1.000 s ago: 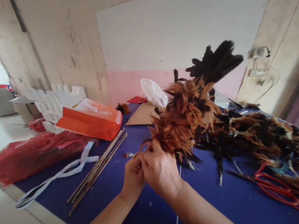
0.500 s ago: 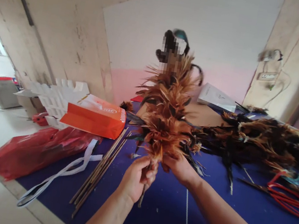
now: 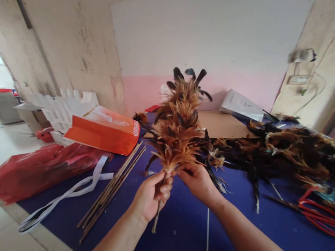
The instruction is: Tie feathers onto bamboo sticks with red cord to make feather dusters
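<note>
Red translucent plastic bag (image 3: 41,168): lies over the counter's (image 3: 180,239) left edge; dark shapes show through, too blurred to name.
Orange-and-white bag (image 3: 104,136): on its side, just behind the red one; inside hidden.
Grey bin with red rim (image 3: 0,106): on the floor beyond the left edge; contents not visible.
Brown feather bundle on a thin wooden stick (image 3: 179,132): roughly upright above the middle of the counter; layered rust-brown tufts flare outward, a few glossy black plumes crown the tip, and bare stick shows below.
Left hand (image 3: 151,191): grip closed round the stick just under the feathers.
Right hand (image 3: 198,182): fingers bent, fingertips at the lowest feathers; cannot tell whether this grip pinches anything.
Count: one bundle held, two bags, one bin.
Loose thin wooden sticks (image 3: 106,201): at least three, lying together toward the left edge.
White strap (image 3: 76,191): one, trailing over the left edge.
Brown-and-black feather heap (image 3: 298,151): one, toward the far right corner; feathers too many to count.
Red cord (image 3: 322,215): one coil, near the right edge.
</note>
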A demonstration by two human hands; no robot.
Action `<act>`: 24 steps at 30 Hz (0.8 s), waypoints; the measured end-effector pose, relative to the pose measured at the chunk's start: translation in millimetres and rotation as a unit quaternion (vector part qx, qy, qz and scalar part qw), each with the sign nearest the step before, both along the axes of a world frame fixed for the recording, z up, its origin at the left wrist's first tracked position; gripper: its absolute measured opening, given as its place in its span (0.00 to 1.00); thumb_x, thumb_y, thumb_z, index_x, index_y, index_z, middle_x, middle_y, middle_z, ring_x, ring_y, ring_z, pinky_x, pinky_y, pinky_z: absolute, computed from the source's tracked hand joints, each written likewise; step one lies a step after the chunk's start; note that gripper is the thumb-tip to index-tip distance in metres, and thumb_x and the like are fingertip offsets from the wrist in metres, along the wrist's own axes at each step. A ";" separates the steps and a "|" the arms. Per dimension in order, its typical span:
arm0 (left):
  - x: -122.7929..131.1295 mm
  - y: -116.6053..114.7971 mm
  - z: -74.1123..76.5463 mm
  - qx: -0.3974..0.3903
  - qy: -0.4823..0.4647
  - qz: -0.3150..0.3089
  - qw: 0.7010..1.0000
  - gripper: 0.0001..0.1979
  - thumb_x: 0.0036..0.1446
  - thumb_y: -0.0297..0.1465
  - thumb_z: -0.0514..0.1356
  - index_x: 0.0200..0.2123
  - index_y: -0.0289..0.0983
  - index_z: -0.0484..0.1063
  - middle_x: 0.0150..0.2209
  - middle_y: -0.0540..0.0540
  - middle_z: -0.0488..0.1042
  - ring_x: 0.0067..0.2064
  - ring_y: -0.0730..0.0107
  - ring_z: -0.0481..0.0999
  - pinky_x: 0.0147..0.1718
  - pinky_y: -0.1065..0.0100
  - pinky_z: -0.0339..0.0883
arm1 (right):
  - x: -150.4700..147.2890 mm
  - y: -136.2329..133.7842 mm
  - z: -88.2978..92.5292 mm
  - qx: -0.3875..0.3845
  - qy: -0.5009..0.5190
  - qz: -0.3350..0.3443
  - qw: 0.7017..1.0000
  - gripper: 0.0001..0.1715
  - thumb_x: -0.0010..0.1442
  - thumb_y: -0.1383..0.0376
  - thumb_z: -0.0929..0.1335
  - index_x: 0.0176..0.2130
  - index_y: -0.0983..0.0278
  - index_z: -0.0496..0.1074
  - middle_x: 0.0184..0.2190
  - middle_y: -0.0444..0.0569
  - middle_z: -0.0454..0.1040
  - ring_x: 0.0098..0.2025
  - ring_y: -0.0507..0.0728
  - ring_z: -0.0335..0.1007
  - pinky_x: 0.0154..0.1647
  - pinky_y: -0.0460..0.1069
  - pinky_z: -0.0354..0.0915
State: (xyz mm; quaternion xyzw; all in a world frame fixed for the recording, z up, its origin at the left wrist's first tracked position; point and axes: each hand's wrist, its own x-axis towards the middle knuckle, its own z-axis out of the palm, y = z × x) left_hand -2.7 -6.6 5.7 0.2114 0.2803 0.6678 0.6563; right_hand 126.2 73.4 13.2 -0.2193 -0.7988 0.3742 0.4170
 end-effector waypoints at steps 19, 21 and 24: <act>4.2 7.7 -9.6 -0.042 0.061 0.087 0.993 0.11 0.43 0.29 0.65 0.25 0.30 0.67 0.18 0.54 0.61 0.15 0.89 0.52 0.09 0.84 0.40 | -5.4 -17.2 -8.7 0.098 -0.004 -0.119 0.988 0.08 0.54 0.70 0.64 0.24 0.66 0.68 0.23 0.45 0.67 0.27 0.50 0.62 0.30 0.44 0.58; 5.0 8.4 -11.1 -0.050 0.054 0.090 0.993 0.09 0.44 0.28 0.64 0.24 0.30 0.67 0.18 0.54 0.60 0.14 0.89 0.52 0.09 0.84 0.40 | -6.9 -17.8 -11.3 0.073 -0.006 -0.117 0.990 0.07 0.54 0.69 0.64 0.25 0.66 0.68 0.23 0.44 0.67 0.26 0.50 0.61 0.29 0.44 0.58; 6.3 9.8 -14.0 -0.056 0.052 0.101 0.992 0.08 0.46 0.26 0.63 0.22 0.31 0.66 0.18 0.54 0.60 0.14 0.89 0.51 0.08 0.84 0.41 | -8.5 -21.0 -13.5 0.050 -0.004 -0.102 0.994 0.08 0.54 0.69 0.64 0.24 0.66 0.67 0.22 0.43 0.66 0.25 0.49 0.60 0.28 0.44 0.57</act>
